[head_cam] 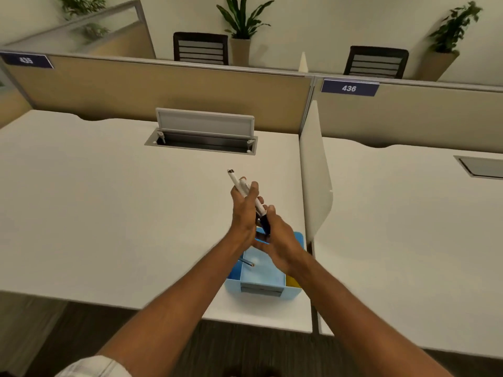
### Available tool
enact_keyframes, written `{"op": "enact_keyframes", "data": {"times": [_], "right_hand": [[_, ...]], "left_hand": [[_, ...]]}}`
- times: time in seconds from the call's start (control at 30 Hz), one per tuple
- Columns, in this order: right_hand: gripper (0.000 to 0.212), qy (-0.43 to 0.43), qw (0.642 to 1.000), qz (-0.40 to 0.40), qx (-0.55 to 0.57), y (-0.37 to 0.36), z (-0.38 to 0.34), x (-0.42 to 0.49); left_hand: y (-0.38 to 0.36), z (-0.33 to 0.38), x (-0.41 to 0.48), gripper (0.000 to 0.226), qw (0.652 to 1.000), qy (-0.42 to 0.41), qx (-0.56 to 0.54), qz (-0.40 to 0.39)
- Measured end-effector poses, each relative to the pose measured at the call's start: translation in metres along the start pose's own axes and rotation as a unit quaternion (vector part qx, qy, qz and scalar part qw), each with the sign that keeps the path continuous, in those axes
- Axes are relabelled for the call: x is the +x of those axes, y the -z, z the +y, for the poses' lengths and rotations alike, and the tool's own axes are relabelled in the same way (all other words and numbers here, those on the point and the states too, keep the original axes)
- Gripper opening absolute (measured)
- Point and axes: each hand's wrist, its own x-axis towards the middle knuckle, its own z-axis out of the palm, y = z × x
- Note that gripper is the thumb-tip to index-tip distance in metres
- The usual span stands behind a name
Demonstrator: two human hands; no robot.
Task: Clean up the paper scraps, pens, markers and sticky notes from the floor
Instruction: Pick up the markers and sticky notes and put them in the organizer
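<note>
Markers [246,193], a small bunch, white barrels, dark caps at low end, held tilted above blue organizer [261,278] near front right corner of white table [109,200]. Exact count unclear, looks like 2 or 3.

Head view: left hand [243,210] wrapped around upper barrels, clamped on bunch. Right hand [280,240] closed around dark lower end, pressed close against left, both directly over organizer. 1 thin pen [246,263] already lying slanted in middle compartment. Yellow item [292,281], probably sticky notes, in right compartment, mostly hidden by right wrist.

Step, by judgement: drop-off stage, collected markers being fed into organizer. Next move calls for lowering dark ends into an open compartment, loosening both grips, keeping bunch steep enough to clear rim.

Edges and room: organizer sits near front table edge and just beside white divider panel [315,172] on right, so little room rightward. Open table surface wide to left and behind. Raised cable hatch [204,131] well apart at back, no obstruction. Carpet strip [217,346] visible below table edge shows no scraps; rest of floor out of view, so remaining pickup cannot be judged.
</note>
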Motion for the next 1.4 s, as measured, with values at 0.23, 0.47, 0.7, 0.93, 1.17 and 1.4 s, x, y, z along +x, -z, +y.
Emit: {"op": "enact_keyframes", "data": {"times": [0.23,0.47,0.7,0.93,1.17,1.4], "right_hand": [[0.037,0.000,0.997,0.077,0.032,-0.006,0.006,0.010],[0.020,-0.022,0.991,0.049,0.122,0.011,-0.016,0.015],[0.023,0.014,0.992,0.063,0.104,-0.003,-0.015,0.017],[0.018,0.016,0.992,0.079,0.098,-0.011,-0.019,0.014],[0.025,0.002,0.994,0.052,0.093,-0.001,-0.021,0.015],[0.027,0.003,0.994,0.017,0.112,-0.003,-0.021,0.015]], "left_hand": [[-0.009,-0.014,-0.018,0.048,0.981,-0.074,0.176,0.043],[-0.003,-0.014,-0.017,0.041,0.991,-0.063,0.108,0.052],[-0.005,-0.006,-0.020,0.039,0.988,0.029,-0.127,0.077],[-0.006,-0.006,-0.032,0.040,0.993,0.073,-0.055,0.074],[0.011,0.010,-0.023,0.037,0.985,0.118,0.121,0.024],[0.028,0.014,-0.018,0.033,0.987,0.116,0.109,-0.023]]}}
